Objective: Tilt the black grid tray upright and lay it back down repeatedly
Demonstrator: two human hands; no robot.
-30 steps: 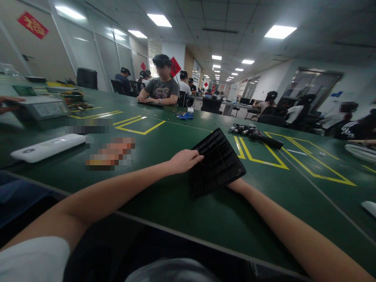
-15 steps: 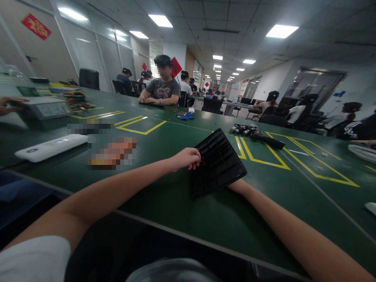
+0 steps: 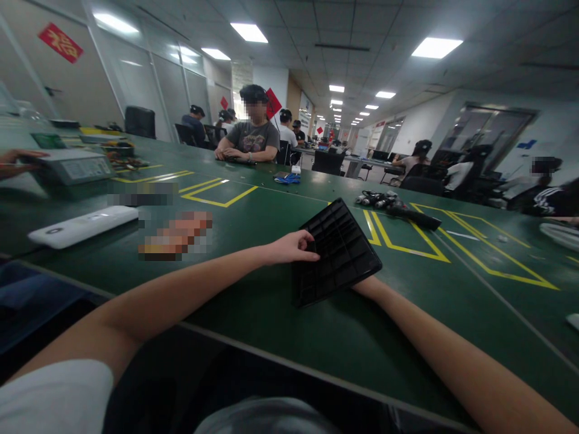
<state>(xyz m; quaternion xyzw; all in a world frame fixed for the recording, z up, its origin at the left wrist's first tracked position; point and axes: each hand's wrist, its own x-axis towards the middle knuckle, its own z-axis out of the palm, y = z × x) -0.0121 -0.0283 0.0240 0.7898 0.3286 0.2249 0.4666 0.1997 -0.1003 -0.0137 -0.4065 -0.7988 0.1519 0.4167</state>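
A black compartment tray (image 3: pixel 339 253) is held tilted above the green table, its divided side facing me. My right hand (image 3: pixel 368 286) grips it from behind, at the lower right; the fingers are hidden by the tray. Over the tray's left part, my left hand (image 3: pixel 298 247) has its thumb and forefinger apart, the thumb tip near or against the compartments. I see nothing between those fingers. Whether small items lie in the compartments is too dark to tell.
On the green table (image 3: pixel 253 301) to my left lie a white power strip (image 3: pixel 85 226) and a blurred orange item (image 3: pixel 176 236). Black cables (image 3: pixel 380 200) lie beyond the tray, among yellow tape outlines. A person (image 3: pixel 251 135) sits opposite; another's hand rests on a grey metal box (image 3: pixel 72 167).
My left thumb and forefinger have parted from a pinch at the tray's left side, and the hand has shifted slightly right. The tray stays nearly still in my right hand.
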